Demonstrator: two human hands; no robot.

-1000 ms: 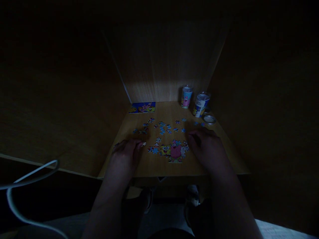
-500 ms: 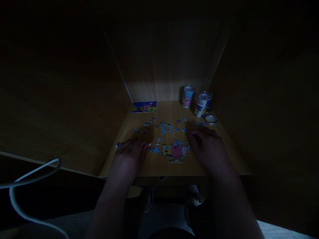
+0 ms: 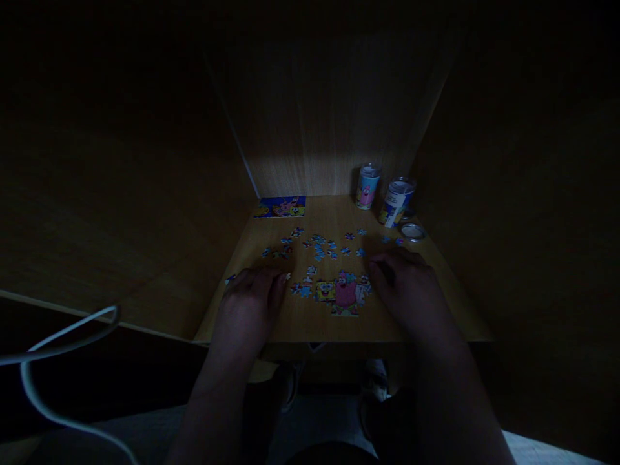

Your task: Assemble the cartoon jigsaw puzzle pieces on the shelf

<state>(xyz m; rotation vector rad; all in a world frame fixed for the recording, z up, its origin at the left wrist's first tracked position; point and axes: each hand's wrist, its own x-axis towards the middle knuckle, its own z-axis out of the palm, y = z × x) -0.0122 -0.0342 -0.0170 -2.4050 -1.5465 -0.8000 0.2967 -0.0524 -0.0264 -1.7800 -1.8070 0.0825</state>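
Observation:
Between the thumb and forefinger of my left hand (image 3: 252, 294) is a small pale jigsaw piece (image 3: 287, 276). My right hand (image 3: 404, 278) rests at the right of the partly joined cartoon jigsaw (image 3: 345, 294), its thumb and fingers curled together; whether anything is pinched there is too dark to see. That joined section shows a yellow square figure and a pink figure. Just left of it lies a smaller cluster of joined pieces (image 3: 304, 290). Loose jigsaw pieces (image 3: 318, 248) are scattered beyond both hands, and one more piece (image 3: 230, 279) lies beside my left hand.
At the back right stand two printed cans, a light blue one (image 3: 367, 187) and a dark blue one (image 3: 396, 203), with a round lid (image 3: 413, 232) nearby. A picture sheet (image 3: 281, 207) lies back left. Dark wooden panels enclose the tabletop (image 3: 310, 330); a white cable (image 3: 62, 423) hangs left.
My left hand has lifted or turned very slightly, with the small piece still at its fingertips. The whole view has shifted a little; my right hand stays about where it was.

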